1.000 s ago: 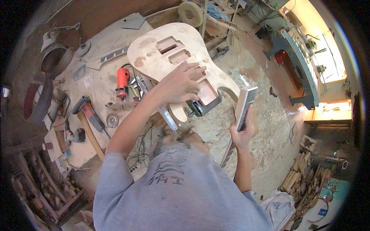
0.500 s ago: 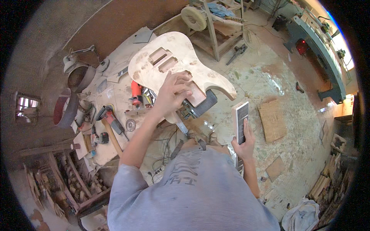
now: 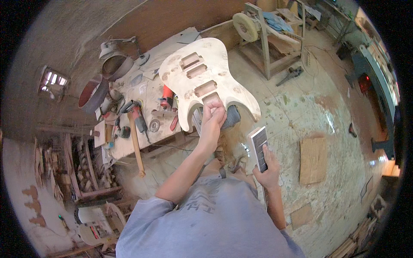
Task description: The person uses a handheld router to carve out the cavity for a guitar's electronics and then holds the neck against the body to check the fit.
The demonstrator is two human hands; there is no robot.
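At frame centre, the left hand (image 3: 213, 117) pinches the unfinished guitar body (image 3: 206, 81) at its neck pocket, steadying it over the tabletop (image 3: 146, 129); the right hand (image 3: 269, 170) clasps a guitar neck (image 3: 259, 146), probably for fitting.

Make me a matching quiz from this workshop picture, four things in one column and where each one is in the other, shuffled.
Things:
1. unfinished guitar body
2. guitar neck
3. wooden board
4. hammer

Places:
A. flat on the floor, to the person's right
B. held upright in the right hand
C. on the workbench, gripped at its near end by the left hand
D. at the bench's near edge, handle hanging over

Pairs: 1-C, 2-B, 3-A, 4-D
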